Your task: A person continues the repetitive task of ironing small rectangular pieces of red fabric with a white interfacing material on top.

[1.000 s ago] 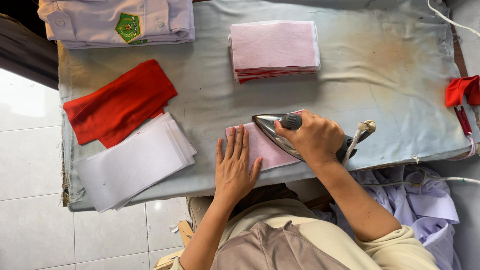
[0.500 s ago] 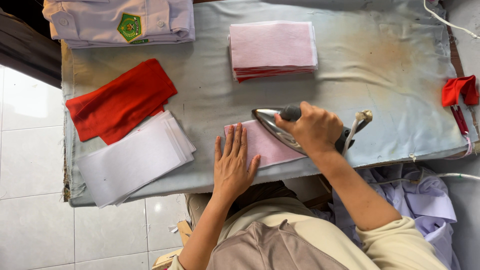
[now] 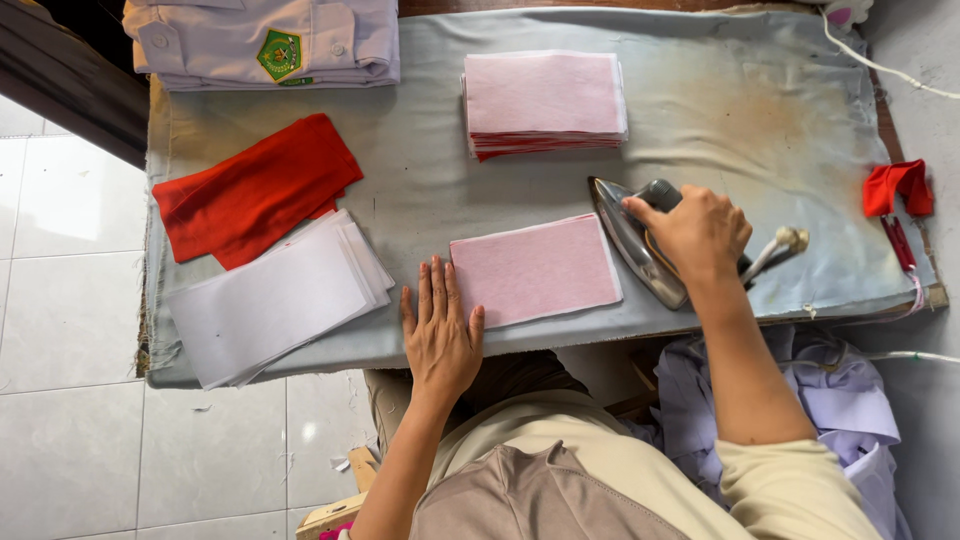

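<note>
A pink cloth rectangle (image 3: 535,270) lies flat near the front edge of the grey ironing table (image 3: 430,170). My left hand (image 3: 440,330) rests flat on the table, fingers spread, touching the cloth's left edge. My right hand (image 3: 695,235) grips the dark handle of a metal iron (image 3: 632,240), which stands just off the cloth's right edge, its tip pointing away from me. The iron's cord fitting (image 3: 785,245) sticks out to the right of my wrist.
A stack of pink pieces (image 3: 545,100) sits at the back centre. Red fabric (image 3: 255,190) and a stack of white pieces (image 3: 275,295) lie at the left. Folded white shirts (image 3: 270,40) sit at the back left, a red scrap (image 3: 895,185) at the right edge.
The iron has slid right, off the pink cloth, which now lies fully uncovered. My left hand has stayed at the cloth's left edge.
</note>
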